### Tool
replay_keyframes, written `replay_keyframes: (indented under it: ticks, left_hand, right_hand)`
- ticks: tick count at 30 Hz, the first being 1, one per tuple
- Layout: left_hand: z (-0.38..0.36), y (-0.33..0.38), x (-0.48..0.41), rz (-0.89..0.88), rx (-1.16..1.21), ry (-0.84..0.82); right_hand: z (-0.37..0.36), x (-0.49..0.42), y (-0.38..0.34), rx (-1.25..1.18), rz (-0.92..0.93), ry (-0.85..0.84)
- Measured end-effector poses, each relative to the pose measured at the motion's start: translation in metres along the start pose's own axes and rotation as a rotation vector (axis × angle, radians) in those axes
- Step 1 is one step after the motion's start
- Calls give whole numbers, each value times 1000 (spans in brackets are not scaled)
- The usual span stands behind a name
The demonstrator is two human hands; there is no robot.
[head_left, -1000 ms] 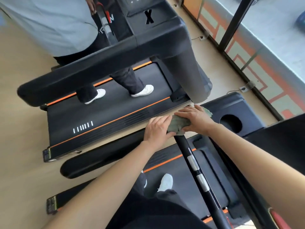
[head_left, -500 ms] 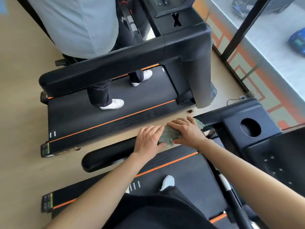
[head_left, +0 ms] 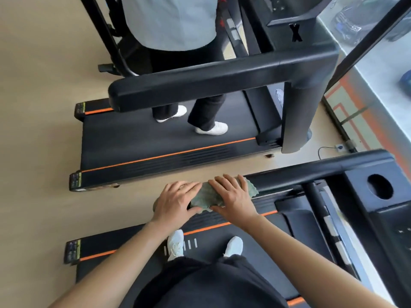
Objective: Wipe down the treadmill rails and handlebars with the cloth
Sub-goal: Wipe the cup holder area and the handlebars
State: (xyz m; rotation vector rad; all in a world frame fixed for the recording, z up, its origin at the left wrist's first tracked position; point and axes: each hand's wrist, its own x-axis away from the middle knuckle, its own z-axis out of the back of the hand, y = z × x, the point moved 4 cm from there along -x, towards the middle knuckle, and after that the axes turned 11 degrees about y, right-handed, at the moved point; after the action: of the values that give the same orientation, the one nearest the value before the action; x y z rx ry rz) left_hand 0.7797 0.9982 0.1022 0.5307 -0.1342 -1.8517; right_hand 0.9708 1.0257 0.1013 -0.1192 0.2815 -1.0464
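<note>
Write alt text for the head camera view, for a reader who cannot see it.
Seen from above, a person's left hand and right hand press a green cloth onto the black side handrail of the treadmill they stand on. On the neighbouring treadmill, a second person in white shoes stands on the belt.

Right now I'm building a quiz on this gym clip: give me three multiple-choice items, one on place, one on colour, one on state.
1. Where is the cloth?
A. on the floor
B. on the near treadmill's handrail
C. in the cup holder

2. What colour are the stripes beside the belts?
A. orange
B. blue
C. white

3. How is the cloth held?
A. dangling from one hand
B. lying untouched
C. pressed under both hands

Answers: 1 B, it is draped over the black rail; 2 A, an orange stripe edges each belt; 3 C, left hand and right hand both rest on it.
</note>
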Motion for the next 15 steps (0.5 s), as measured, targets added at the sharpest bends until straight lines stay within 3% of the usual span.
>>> replay_keyframes:
  ticks: [8,11,15]
  left_hand:
    - [24,-65,56,155,111,-3]
    - [20,-91,77,248,264,-1]
    - [13,-119,92,322,349,-236]
  right_hand:
    - [-23,-22,-75,-7,69,-33]
    - [-30,-30,-98,-47,108,-54]
    - [-33,-39,-111,-200,135,-136]
